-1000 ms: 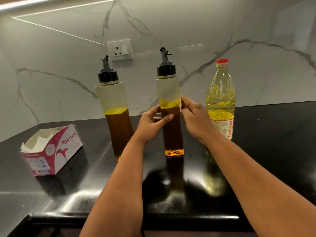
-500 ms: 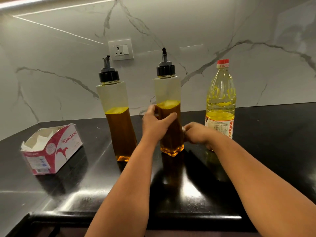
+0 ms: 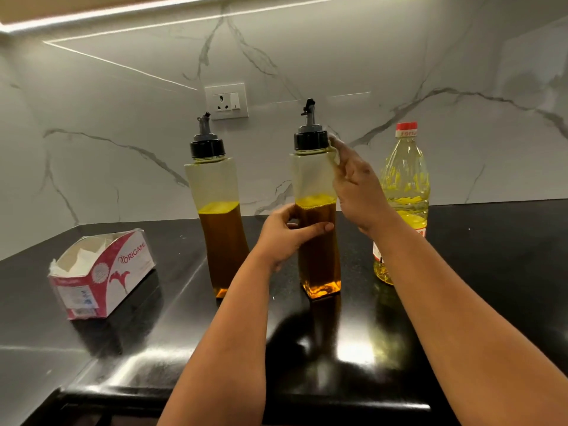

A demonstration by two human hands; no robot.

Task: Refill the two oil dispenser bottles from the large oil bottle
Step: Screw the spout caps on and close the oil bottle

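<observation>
- Left hand (image 3: 285, 238) wrapped around the middle of the right dispenser bottle (image 3: 316, 229), upright on the black counter (image 3: 461, 302), about half full of dark oil.
- Right hand (image 3: 356, 186) raised, fingers loosely extended, fingertips touching that bottle's black cap (image 3: 311, 139), gripping nothing.
- Left dispenser bottle (image 3: 219, 216) standing beside, untouched.
- Large oil bottle (image 3: 405, 192) behind the right wrist, red-capped.
- Tissue box (image 3: 101, 275) far left.
</observation>
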